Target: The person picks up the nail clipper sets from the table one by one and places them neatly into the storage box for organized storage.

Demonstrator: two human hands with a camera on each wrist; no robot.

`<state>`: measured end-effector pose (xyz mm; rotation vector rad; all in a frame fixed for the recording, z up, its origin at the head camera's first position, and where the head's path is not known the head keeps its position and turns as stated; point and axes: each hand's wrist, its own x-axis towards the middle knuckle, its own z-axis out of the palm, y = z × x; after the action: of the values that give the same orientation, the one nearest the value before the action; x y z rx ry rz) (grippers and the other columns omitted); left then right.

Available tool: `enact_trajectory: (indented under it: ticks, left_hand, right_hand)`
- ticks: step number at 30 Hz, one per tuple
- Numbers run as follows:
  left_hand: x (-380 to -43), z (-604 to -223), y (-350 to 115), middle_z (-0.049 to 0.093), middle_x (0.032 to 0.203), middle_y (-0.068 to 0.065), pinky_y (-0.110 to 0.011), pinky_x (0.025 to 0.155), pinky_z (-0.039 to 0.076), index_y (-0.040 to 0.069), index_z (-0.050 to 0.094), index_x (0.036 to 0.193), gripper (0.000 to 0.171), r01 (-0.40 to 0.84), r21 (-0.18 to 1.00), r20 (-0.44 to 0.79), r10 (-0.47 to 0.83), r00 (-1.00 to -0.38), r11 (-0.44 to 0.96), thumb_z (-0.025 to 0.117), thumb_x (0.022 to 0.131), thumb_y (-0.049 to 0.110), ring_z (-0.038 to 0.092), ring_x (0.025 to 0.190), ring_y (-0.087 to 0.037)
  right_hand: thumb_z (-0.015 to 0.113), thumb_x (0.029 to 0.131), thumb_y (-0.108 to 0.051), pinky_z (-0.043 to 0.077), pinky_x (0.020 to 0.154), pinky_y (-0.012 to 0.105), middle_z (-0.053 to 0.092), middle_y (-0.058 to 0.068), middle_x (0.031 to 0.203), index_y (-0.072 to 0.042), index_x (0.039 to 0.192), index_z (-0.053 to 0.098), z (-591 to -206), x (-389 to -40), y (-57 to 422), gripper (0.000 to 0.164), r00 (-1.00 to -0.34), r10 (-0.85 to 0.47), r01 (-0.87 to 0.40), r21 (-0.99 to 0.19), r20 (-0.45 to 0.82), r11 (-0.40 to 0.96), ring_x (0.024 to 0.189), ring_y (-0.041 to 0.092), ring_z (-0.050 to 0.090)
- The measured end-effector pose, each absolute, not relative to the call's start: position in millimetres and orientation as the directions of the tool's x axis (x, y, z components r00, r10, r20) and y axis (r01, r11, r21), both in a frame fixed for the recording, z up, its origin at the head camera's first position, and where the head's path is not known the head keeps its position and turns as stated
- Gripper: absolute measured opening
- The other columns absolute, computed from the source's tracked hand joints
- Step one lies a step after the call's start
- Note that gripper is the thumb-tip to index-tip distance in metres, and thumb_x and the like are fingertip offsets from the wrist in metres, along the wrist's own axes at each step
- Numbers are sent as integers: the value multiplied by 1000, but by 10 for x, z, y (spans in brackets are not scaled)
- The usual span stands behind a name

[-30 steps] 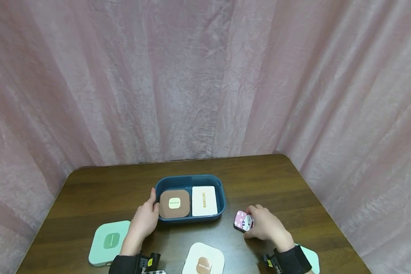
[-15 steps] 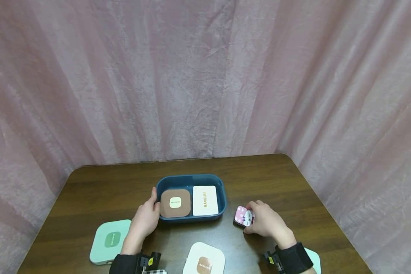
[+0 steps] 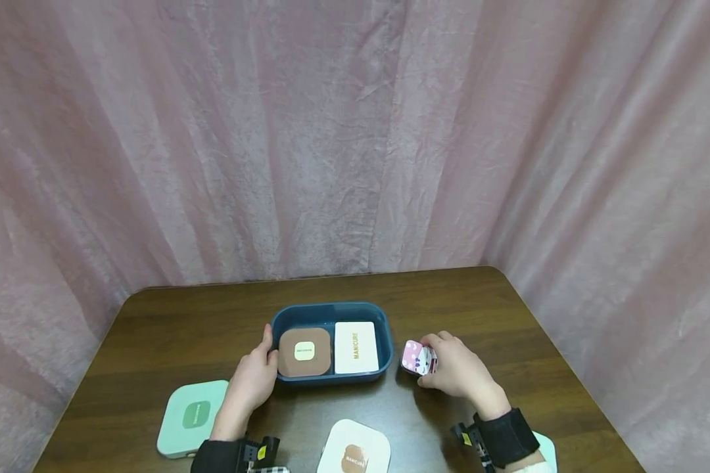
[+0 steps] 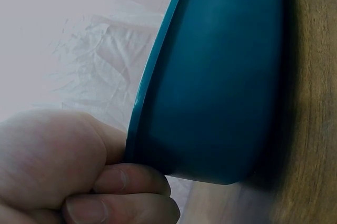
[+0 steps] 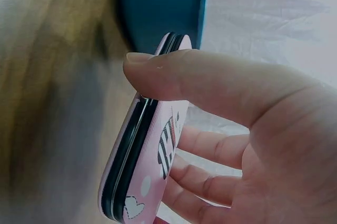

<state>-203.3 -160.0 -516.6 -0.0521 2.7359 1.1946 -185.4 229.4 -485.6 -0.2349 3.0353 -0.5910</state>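
Note:
My left hand (image 3: 252,380) grips the left end of a blue plastic bin (image 3: 384,328); in the left wrist view the curled fingers (image 4: 131,179) lie at its rim. Inside the bin, a brown square case (image 3: 288,368) with a pale label sits to the left of a white box (image 3: 356,361) marked MANICURE. Right of the bin, my right hand (image 3: 458,368) holds a small pink case (image 3: 417,357) with white dots and a cartoon print. The right wrist view shows the thumb (image 5: 174,76) across its black-banded edge and several fingers behind it.
A mint-green case (image 3: 183,427) lies by my left forearm. Nearer the front is a white case (image 3: 355,453) with a brown label. Another mint case (image 3: 547,453) is mostly covered by my right wrist. Pink curtains (image 3: 355,131) hang behind the wooden table (image 3: 449,295).
My right hand has raised the pink case from the table and carried it slightly away from me and left, toward the bin. My left hand stays on the bin.

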Motion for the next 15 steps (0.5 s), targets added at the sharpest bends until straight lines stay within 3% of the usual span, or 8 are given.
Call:
enact_trajectory:
  ticks: [15]
  left_hand:
    - [-2030, -5138, -1591, 53, 69, -9, -36, 51, 38, 4, 12, 171, 66, -97, 736, -155, 27, -988, 670, 44, 115, 18, 42, 46, -19]
  right_hand:
    - [97, 73, -26, 52, 77, 40, 67, 6, 119, -9, 132, 70, -4618, -1971, 2118, 67, -972, -218, -234, -383, 87, 894, 95, 19, 58]
